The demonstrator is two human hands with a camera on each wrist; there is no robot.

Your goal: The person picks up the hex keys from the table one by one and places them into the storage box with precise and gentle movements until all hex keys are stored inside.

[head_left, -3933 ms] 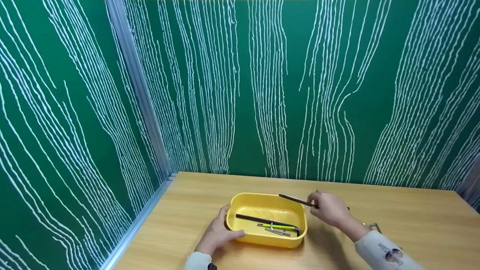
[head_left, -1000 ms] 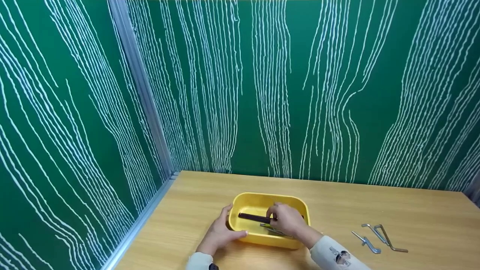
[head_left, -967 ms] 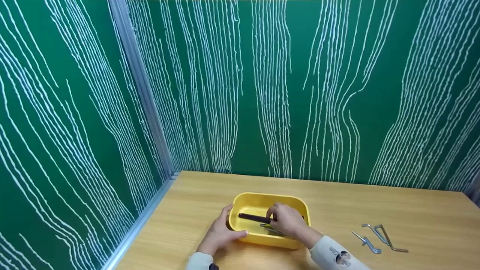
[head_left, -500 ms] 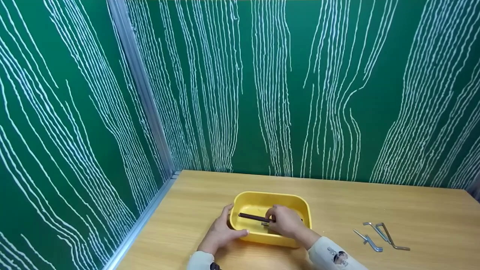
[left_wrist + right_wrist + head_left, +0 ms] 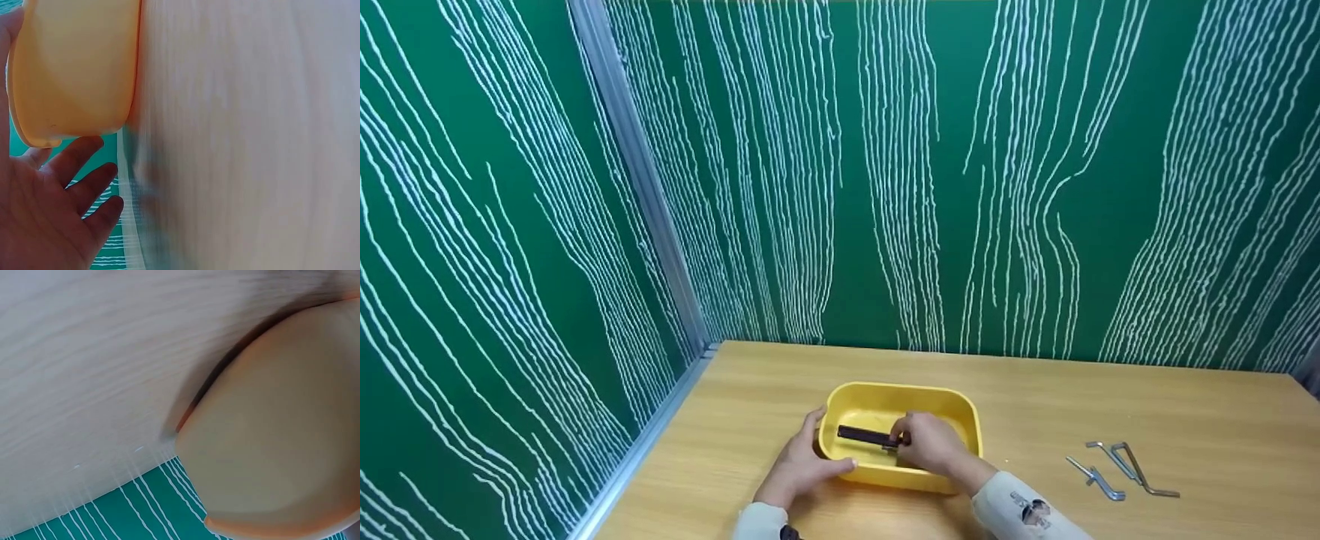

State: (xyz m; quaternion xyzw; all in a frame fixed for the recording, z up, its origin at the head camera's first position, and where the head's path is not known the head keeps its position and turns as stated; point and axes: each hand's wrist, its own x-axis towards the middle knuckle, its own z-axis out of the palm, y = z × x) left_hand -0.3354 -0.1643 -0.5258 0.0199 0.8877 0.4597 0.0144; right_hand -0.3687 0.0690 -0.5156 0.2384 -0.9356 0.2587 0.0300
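Observation:
A yellow plastic box (image 5: 900,478) stands on the wooden table in the head view. My left hand (image 5: 797,469) holds its left end, thumb at the front rim and fingers against the end wall; the left wrist view shows those fingers spread. Inside the box, my right hand (image 5: 934,446) pinches dark L-shaped hex keys (image 5: 864,435), lying side by side with their ends toward the left. A small silver tip (image 5: 889,448) shows beneath them. The hand covers the rest of the contents. In the right wrist view only the box's outer wall (image 5: 270,422) appears, without the fingers.
Several silver hex keys (image 5: 1136,469) lie loose on the table (image 5: 780,367) to the right of the box. Green walls (image 5: 885,187) with white wavy lines rise behind and at the left, meeting at a grey metal post (image 5: 641,165).
Earlier, my right hand held a dark hex key in the air right of the box; now it is inside the box. The yellow-green piece is hidden. My left hand stays put.

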